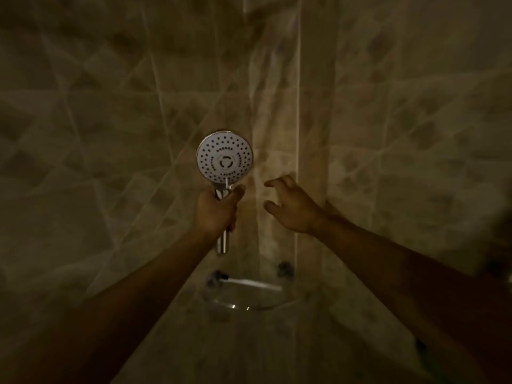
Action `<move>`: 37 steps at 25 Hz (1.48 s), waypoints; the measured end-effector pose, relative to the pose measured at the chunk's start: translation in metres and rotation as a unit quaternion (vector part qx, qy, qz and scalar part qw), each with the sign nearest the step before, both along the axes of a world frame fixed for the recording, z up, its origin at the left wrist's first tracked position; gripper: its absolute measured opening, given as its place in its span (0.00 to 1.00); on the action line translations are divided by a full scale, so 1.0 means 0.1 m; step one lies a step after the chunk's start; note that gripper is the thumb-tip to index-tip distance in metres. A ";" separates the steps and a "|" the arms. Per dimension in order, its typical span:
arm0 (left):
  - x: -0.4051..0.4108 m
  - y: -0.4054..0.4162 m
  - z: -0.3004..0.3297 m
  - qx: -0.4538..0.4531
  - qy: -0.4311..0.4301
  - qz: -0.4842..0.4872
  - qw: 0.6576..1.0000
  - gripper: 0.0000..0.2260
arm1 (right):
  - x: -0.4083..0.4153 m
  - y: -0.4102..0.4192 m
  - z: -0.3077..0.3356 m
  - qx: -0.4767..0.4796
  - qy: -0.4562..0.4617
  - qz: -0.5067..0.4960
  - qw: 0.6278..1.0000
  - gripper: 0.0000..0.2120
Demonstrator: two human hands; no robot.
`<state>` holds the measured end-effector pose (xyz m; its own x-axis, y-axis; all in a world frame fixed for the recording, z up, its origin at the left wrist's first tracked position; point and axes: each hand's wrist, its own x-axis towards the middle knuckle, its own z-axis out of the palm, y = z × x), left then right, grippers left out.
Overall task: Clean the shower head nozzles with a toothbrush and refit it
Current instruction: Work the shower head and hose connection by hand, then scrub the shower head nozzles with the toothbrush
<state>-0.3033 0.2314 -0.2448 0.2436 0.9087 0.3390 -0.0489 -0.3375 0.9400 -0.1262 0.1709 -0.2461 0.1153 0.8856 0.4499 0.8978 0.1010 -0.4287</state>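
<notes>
Shower head (pixel 225 157): upright, nozzle face toward camera; L hand (pixel 216 210) fingers wrapped round its handle. R hand (pixel 291 207) just right of it, fingers spread, loosely curled, holding nothing.

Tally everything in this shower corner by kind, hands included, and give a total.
Shower head: 1
Toothbrush lying on the shelf: 1
Glass corner shelf: 1
Hands: 2, the left hand and the right hand
Total: 5
</notes>
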 end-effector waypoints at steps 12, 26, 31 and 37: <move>-0.87 0.36 -1.32 -0.112 0.104 0.052 0.987 0.16 | -0.60 0.73 -1.91 -0.254 -0.117 -0.056 0.958 0.14; -0.73 0.38 -1.68 -0.162 0.121 -0.073 0.977 0.14 | -0.40 0.48 -1.91 -0.100 -0.043 -0.212 0.971 0.11; -0.37 -0.06 -1.75 -0.205 0.131 -0.182 0.953 0.10 | -0.42 -0.54 -1.61 0.019 0.197 -0.269 0.943 0.10; 0.12 -1.15 -1.99 -0.266 0.174 -0.344 0.884 0.11 | -0.50 -2.04 -2.00 0.048 0.302 -0.287 0.908 0.12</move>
<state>-0.2918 0.1164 -0.4442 0.8061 0.5130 -0.2951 0.2523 0.1531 0.9555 -0.1766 -0.0328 -0.4457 0.7971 0.5613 0.2226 0.4182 -0.2474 -0.8740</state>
